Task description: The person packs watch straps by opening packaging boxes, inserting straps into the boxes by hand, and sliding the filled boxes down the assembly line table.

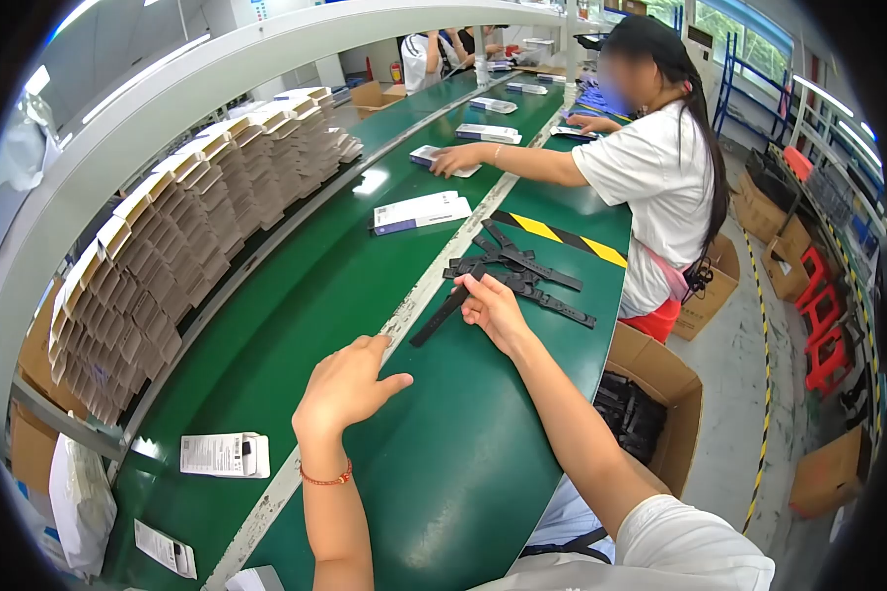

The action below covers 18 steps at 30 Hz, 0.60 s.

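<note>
Over the white divider strip, my left hand is open, thumb apart from the fingers, with nothing in it. My right hand is pinched on a black strap, whose free end points down and left over the green surface. Beyond that hand lies a loose pile of black straps, partly overlapping. Farther up the green belt is a white and purple box. Near me on the left, an open white box has a small black piece at its end, and another white box lies below it.
A co-worker in a white shirt reaches across to a box on the belt. Stacked cartons line the left side. Yellow and black tape crosses the table. A cardboard box of black items stands at the table's right edge.
</note>
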{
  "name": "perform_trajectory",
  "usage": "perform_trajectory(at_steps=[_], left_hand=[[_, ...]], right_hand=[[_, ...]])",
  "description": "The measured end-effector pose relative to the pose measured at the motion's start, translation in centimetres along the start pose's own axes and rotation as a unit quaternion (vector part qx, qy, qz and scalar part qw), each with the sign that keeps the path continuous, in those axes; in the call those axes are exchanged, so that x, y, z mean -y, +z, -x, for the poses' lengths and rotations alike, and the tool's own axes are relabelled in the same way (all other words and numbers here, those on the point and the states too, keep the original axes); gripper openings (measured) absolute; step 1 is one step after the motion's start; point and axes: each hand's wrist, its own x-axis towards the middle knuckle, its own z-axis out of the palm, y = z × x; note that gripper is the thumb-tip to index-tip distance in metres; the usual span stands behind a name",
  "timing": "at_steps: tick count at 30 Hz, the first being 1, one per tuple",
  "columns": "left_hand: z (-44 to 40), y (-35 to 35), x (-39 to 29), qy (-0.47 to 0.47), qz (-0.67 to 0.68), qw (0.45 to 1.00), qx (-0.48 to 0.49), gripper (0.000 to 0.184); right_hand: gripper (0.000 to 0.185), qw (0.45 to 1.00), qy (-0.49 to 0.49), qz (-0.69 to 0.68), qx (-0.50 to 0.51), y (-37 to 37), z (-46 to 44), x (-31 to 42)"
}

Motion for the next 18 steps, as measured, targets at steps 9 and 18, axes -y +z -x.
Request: perform_trajectory(at_steps=[9,18], left_hand=[[-0.1,-0.1,-0.1,-0.021,0.006,1.000,0.014,0.055],[-0.3,0.3,0.3,-0.016,0.002,1.000,0.013,0.052]], right_hand=[[0.015,1.000,0.010,0.010,-0.012,-0.4,0.0,0.3],[0.020,0.995,0.014,0.085,-0.044,-0.3,0.0,0.3]])
